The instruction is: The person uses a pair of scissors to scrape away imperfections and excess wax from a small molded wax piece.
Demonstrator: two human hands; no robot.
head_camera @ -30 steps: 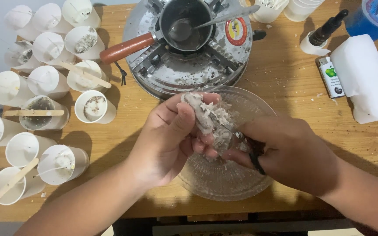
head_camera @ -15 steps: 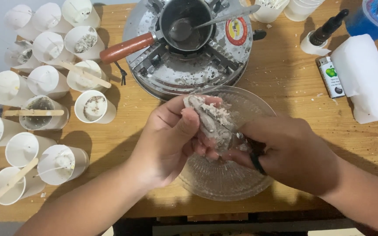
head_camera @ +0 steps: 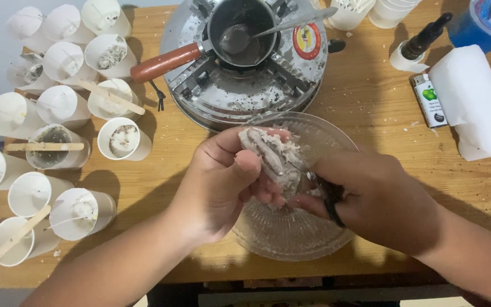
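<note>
Nearest you, your left hand point(head_camera: 223, 182) still clenches the crumbly grey-white wax lump point(head_camera: 271, 156), barely shifted, over the ribbed glass bowl point(head_camera: 291, 233), your right hand point(head_camera: 370, 199) grasping a dark-handled tool at its 3 o'clock; at 12 o'clock beyond sits the flecked steel burner point(head_camera: 245, 85).

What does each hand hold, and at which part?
Left hand grips a whitish waxy lump at its lower end. Right hand holds a dark-handled tool by its handle.
</note>
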